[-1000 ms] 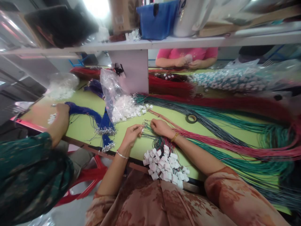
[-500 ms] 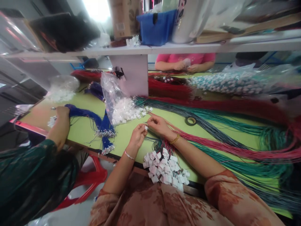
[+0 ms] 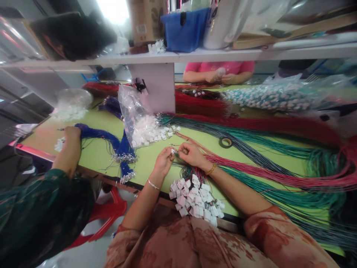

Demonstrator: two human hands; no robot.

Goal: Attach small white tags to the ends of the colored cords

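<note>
My left hand (image 3: pixel 164 160) is closed in a pinch round a small white plastic connector (image 3: pixel 173 151). Just right of it my right hand (image 3: pixel 193 154) pinches a thin wire close to the connector; the fingertips partly hide it, and I cannot tell whether its end sits inside. Below my hands, at the table's near edge, lies a heap of white connectors on wires (image 3: pixel 195 197). Beyond my left hand, loose white connectors (image 3: pixel 147 130) spill from a clear plastic bag (image 3: pixel 128 102). Bundles of red wires (image 3: pixel 251 169) and green wires (image 3: pixel 262 190) stretch off to the right.
A black tape roll (image 3: pixel 225 142) lies by the grey wires (image 3: pixel 251 156). To the left, a co-worker's hand (image 3: pixel 71 143) rests at blue wires (image 3: pixel 103 132). A shelf (image 3: pixel 223 54) with a blue bin (image 3: pixel 184 31) spans the back; another person's hands (image 3: pixel 220 77) work behind it.
My left hand moved right and up with the white connector. My right hand went to the connector, then drew slightly right and down, still pinching. The co-worker's hand barely moved.
</note>
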